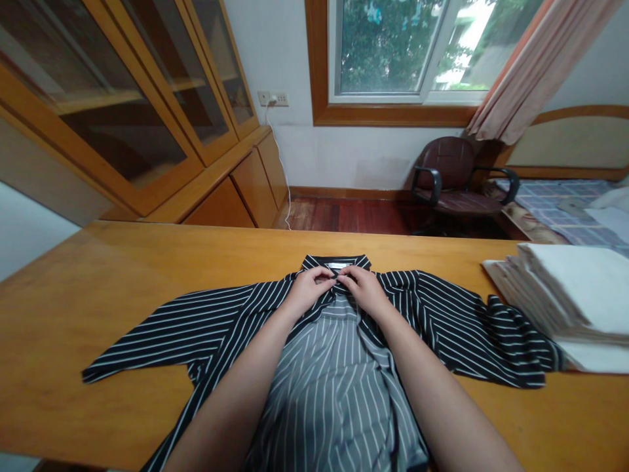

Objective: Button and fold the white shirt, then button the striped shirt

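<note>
Striped shirt (442, 321) lies spread flat at the middle of the bench (122, 275), front up. Its collar (336, 262) points to the bench's far edge and its hem runs off the near edge, so the long axis runs near-to-far and the sleeves reach toward the bench's two ends. Left hand (307, 287) and right hand (362, 287) meet just below the collar, equally near it, each grip pinched shut on a front edge of the shirt. Stack of white cloth (574, 295) sits at the bench's right end, where a sleeve tip reaches it.
</note>
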Available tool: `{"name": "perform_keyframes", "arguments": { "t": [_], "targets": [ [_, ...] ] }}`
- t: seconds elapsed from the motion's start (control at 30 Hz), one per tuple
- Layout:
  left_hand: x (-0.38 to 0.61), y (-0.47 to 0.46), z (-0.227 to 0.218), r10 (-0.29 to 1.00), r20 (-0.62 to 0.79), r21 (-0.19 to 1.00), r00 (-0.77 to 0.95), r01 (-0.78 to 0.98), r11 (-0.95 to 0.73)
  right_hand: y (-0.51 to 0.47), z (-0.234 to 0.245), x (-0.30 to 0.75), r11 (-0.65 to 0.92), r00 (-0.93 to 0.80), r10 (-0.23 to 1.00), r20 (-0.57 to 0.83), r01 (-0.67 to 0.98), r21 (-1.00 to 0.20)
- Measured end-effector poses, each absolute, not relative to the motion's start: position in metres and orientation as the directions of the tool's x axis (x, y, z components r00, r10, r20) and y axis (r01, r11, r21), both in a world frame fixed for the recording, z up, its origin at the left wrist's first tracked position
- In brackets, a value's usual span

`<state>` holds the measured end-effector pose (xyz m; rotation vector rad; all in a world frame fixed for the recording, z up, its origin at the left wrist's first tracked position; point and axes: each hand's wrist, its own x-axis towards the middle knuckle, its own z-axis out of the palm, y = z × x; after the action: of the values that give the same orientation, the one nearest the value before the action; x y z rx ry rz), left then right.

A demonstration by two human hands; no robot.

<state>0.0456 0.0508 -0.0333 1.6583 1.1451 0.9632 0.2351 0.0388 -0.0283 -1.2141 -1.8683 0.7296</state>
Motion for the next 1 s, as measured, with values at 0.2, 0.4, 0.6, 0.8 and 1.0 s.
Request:
{"name": "perform_keyframes", "arguments": {
  "t": [0.2, 0.4, 0.6, 0.8, 1.0],
  "targets": [
    [0.0449, 0.0517, -0.0334, 0.953, 0.124, 0.942, 0.277, 0.269, -0.2, 0.0395, -0.0286, 0.2354, 0.332, -0.224, 0.941, 0.254, 0.458, -0.825],
    [0.0404, 0.0538, -0.0327, 0.933, 0.192, 0.885, 0.304, 0.357, -0.298, 0.0406, -0.0339, 0.2377, 0.313, -0.218, 0.946, 0.24, 0.423, -0.85],
    [0.0445, 0.0497, -0.0274, 0.898, 0.29, 0.753, 0.331, 0.5, -0.427, 0.0406, -0.0347, 0.237, 0.334, -0.241, 0.938, 0.251, 0.431, -0.838],
    [0.0427, 0.0488, -0.0282, 0.867, 0.35, 0.712, 0.354, 0.501, -0.492, 0.0399, -0.0331, 0.2387, 0.322, -0.226, 0.942, 0.25, 0.388, -0.863],
    [0.0403, 0.0497, -0.0289, 0.836, 0.423, 0.665, 0.349, 0.507, -0.548, 0.0398, -0.0319, 0.2406, 0.271, -0.221, 0.954, 0.202, 0.351, -0.896]
  ]
}}
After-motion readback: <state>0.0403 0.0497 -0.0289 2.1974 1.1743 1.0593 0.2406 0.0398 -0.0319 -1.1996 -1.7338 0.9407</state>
